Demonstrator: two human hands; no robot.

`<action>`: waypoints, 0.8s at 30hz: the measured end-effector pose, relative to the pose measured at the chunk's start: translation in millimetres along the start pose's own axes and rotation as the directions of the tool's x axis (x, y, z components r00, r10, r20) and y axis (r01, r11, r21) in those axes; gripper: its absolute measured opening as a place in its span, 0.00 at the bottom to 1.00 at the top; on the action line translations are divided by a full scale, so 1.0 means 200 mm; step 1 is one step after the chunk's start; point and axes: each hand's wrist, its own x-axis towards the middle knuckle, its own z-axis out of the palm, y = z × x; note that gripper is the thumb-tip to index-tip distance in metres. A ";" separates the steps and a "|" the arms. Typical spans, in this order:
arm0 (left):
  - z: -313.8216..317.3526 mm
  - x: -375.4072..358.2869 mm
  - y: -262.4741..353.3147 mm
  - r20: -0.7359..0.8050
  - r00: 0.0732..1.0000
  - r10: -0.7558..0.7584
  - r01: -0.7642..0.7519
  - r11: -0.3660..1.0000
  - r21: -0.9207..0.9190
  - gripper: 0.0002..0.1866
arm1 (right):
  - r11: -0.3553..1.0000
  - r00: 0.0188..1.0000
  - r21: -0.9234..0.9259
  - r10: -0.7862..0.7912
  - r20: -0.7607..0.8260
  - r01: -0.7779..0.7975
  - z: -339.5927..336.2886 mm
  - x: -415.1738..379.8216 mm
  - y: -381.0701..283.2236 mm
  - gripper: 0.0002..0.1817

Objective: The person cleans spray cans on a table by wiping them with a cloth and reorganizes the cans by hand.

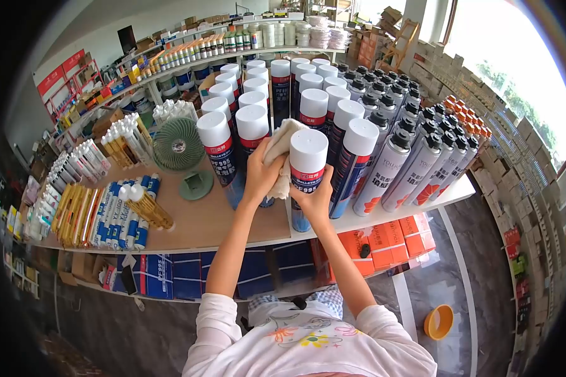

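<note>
My right hand [315, 198] is wrapped around the lower body of a spray foam can [307, 182] with a white cap, a red band and a dark blue label. The can is upright near the table's front edge. In my left hand [263, 175] is a bunched beige cloth [284, 147], pressed against the can's left side. Part of the cloth is hidden behind the can. Rows of matching white-capped cans [252, 122] stand close behind and to both sides of my hands.
Silver cans with black caps [397, 157] fill the table's right. A green fan [180, 144] and sealant tubes [116, 213] occupy the left. Under the tabletop [258, 232] are blue boxes [226, 276] and orange boxes [387, 244]. A yellow basin [439, 322] rests on the floor.
</note>
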 end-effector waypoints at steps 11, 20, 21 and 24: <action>0.06 -0.01 -0.01 -0.044 0.989 -0.138 0.128 0.975 -0.179 0.16 | 0.998 0.998 0.049 -0.053 0.032 0.051 -0.02 0.04 0.05 0.36; 0.07 0.19 0.11 0.063 0.987 -0.149 0.162 0.927 -0.338 0.16 | 0.995 0.987 0.074 0.056 0.149 -0.068 -0.05 0.07 0.02 0.38; 0.08 0.18 0.06 0.097 0.977 -0.188 0.210 0.916 -0.343 0.18 | 0.996 0.986 0.077 0.038 0.162 -0.051 -0.06 0.07 0.01 0.37; 0.11 0.10 -0.03 0.078 0.924 -0.374 0.377 0.860 -0.343 0.19 | 0.995 0.983 0.092 0.023 0.182 -0.040 -0.06 0.07 0.00 0.37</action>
